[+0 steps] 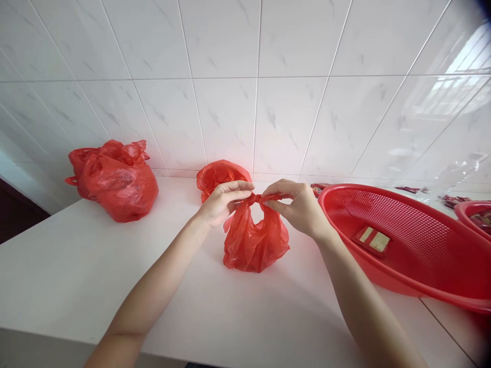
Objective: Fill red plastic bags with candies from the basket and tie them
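A small red plastic bag stands on the white counter between my hands, its two handles crossed in a knot at the top. My left hand pinches the handle on the left of the knot. On the other side, my right hand has the right handle between thumb and fingers. Below the knot there is a gap through which the counter shows. What lies inside the bag cannot be made out.
Red full bags sit at the back left. Another red bag lies open by the tiled wall behind my left hand. A large red basket with a small packet inside stands at the right, near a second basket.
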Available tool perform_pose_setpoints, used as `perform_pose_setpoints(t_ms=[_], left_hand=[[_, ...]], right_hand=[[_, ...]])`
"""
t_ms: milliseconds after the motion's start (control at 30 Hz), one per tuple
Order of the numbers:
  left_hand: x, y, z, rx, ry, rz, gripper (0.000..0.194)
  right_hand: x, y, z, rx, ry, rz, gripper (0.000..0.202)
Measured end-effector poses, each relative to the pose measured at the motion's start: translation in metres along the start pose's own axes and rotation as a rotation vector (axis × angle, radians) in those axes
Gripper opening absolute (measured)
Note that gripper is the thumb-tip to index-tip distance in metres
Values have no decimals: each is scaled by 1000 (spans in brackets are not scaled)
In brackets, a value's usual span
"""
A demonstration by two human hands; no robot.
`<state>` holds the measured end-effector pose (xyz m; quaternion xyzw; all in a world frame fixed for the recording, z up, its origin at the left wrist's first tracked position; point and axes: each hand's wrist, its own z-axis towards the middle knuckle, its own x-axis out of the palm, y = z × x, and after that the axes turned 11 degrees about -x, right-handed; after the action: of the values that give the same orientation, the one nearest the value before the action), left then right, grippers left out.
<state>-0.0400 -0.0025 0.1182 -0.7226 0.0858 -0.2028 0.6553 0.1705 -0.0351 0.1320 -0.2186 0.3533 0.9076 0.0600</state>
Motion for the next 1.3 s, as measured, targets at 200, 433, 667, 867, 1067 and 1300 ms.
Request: perform_pose_setpoints(t_ms=[200, 433, 667, 867, 1067, 1300], left_hand=[[-5, -3, -1, -26, 33, 45, 32], [-25, -5, 4, 85, -91, 192, 28], [-63, 3, 21, 125, -297, 325, 36], [-81, 13, 29, 108, -384, 439, 32], [-98, 30, 40, 112, -417, 476, 29], [-102, 31, 46, 209, -492, 473, 22]], right_hand=[[1, 0, -1, -20, 8, -76, 16], [-9, 7, -5, -112, 106, -191, 11], [-17, 26, -13, -218, 404, -417, 32], [-17, 40, -21, -173, 609, -553, 39], [-21, 48, -25, -156, 756, -570, 38], [-32, 50, -22, -136, 704, -333, 27]])
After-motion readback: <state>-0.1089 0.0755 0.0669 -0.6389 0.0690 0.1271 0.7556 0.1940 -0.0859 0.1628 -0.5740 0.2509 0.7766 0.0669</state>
